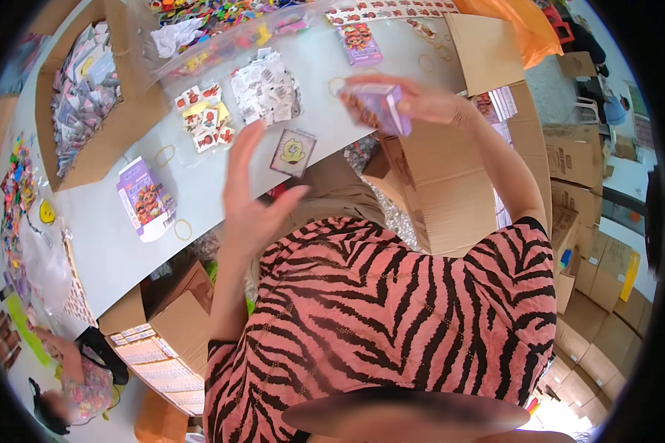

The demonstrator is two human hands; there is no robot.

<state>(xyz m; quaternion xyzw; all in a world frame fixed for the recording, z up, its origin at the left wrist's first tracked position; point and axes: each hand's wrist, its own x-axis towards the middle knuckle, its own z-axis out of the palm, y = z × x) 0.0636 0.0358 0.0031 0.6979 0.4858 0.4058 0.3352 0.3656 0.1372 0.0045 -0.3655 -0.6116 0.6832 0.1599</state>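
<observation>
Your right hand (421, 100) grips a small purple box (380, 107), fingers curled over its top, above the white table's (199, 192) near edge. Your left hand (251, 199) hangs empty with fingers spread, just left of a yellow-figure card (293, 152).

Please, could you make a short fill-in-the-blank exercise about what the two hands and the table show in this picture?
1. The right hand holds a small ____ box.
2. The left hand is open and holds ____.
3. A flat unfolded box lies on the ____ table.
4. The person wears a pink shirt with ____ stripes.

Missing words: purple; nothing; white; black
</observation>
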